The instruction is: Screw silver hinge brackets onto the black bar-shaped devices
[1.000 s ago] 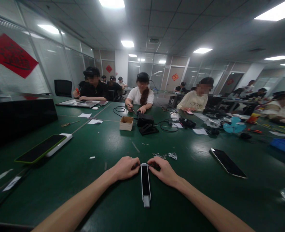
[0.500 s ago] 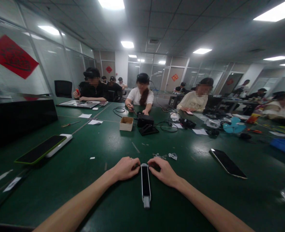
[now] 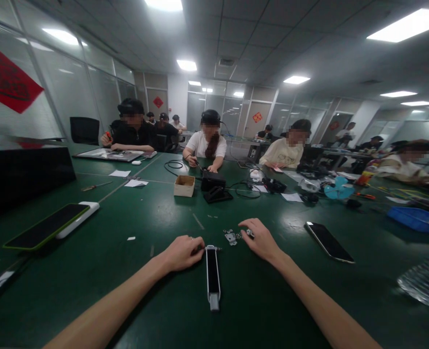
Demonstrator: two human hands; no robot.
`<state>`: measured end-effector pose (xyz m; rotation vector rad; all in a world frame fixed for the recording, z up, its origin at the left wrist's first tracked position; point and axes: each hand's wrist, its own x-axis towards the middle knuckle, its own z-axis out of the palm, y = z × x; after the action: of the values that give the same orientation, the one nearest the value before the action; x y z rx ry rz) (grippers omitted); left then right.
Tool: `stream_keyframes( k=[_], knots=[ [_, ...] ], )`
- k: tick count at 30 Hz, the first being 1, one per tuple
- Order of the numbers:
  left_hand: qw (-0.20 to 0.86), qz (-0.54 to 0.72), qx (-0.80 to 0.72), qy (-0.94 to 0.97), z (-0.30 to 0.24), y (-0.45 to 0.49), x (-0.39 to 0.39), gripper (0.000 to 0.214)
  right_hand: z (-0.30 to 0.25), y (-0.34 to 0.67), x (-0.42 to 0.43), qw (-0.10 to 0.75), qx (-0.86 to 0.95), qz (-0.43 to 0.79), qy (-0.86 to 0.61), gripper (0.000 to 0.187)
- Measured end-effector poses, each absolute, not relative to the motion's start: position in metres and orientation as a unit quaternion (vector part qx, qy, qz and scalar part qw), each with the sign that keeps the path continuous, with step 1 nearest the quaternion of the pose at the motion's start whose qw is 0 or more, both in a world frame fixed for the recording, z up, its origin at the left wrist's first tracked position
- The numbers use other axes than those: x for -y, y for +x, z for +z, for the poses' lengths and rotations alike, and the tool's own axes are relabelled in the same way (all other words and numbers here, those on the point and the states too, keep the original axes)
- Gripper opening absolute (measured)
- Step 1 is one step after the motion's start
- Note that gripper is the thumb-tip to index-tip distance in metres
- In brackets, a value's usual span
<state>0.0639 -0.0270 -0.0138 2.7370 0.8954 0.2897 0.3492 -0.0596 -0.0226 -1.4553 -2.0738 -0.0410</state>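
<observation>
Device [image 3: 213,276], white rim and dark strip, lies on the bench [image 3: 156,310], long side pointing away from the person. Far left, green-edged phone [image 3: 47,225]. Left hand [image 3: 183,253]: fingers curled together at device's far end, can't tell if pinching anything. Right of device, bracket [image 3: 231,237] and small rings [image 3: 238,236]. Right hand [image 3: 261,241]: fingers curved, parted from thumb, over small parts. Then black phone [image 3: 329,241], blue tray [image 3: 399,220].
</observation>
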Motion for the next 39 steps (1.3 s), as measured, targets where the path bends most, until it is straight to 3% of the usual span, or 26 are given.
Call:
stream_keyframes(
  k=[5, 12, 22, 39],
  knots=[
    [0.14, 0.102, -0.31, 0.935, -0.015, 0.063, 0.027, 0.015, -0.026, 0.374, 0.052, 0.159, 0.796, -0.04, -0.582, 0.021],
    [0.117, 0.099, -0.307, 0.939, -0.017, 0.064, 0.024, 0.016, -0.025, 0.367, 0.051, 0.108, 0.787, -0.072, -0.602, 0.017],
    [0.126, 0.102, -0.308, 0.938, -0.016, 0.063, 0.026, 0.016, -0.026, 0.356, 0.053, 0.071, 0.79, -0.109, -0.599, 0.017],
    [0.113, 0.093, -0.307, 0.94, -0.017, 0.063, 0.025, 0.015, -0.028, 0.357, 0.053, 0.095, 0.782, -0.13, -0.602, 0.017]
  ],
)
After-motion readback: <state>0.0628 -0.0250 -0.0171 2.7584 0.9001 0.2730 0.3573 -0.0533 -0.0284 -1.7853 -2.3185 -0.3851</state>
